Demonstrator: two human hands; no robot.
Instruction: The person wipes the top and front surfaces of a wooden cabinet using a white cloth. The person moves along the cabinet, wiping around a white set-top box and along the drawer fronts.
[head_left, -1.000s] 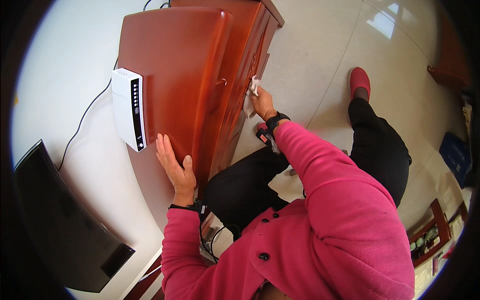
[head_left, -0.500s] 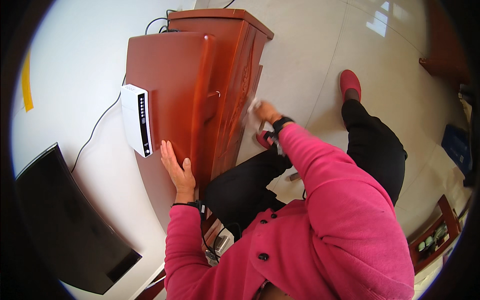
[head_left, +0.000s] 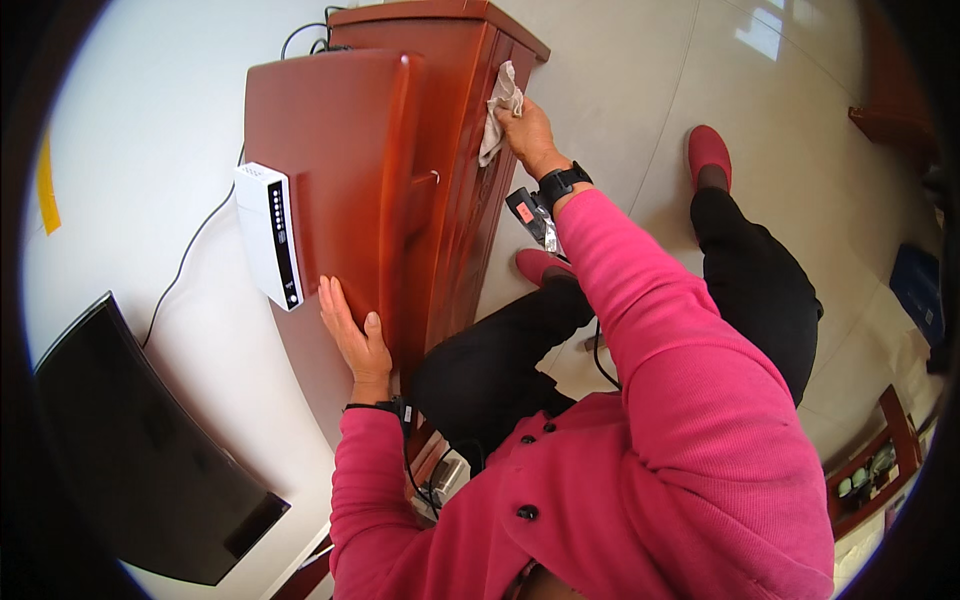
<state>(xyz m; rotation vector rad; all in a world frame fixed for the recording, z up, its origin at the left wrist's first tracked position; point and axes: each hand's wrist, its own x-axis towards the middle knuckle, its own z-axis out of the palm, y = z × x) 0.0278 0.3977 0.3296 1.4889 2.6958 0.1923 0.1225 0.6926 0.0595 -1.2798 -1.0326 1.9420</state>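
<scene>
My left hand (head_left: 355, 340) lies open on the reddish wooden cabinet top (head_left: 325, 150), fingers spread just right of a white box-shaped device (head_left: 265, 230) with a black front strip. My right hand (head_left: 528, 135) grips a crumpled pale cloth (head_left: 496, 115) against the upper part of the cabinet's carved side (head_left: 475, 240). A small black device with an orange label (head_left: 530, 218) hangs near my right wrist, under the black band.
A black flat screen (head_left: 140, 450) is on the white wall (head_left: 140, 120) at left. Black cables (head_left: 305, 32) run behind the cabinet. My legs and red slippers (head_left: 708, 155) are on tiled floor. Wooden furniture (head_left: 890, 130), a blue item (head_left: 915, 290) and a framed object (head_left: 870, 460) sit at right.
My right hand with the cloth dipped slightly, then moved up along the cabinet's side toward its far end. My left hand stays on the top. The view has shifted slightly.
</scene>
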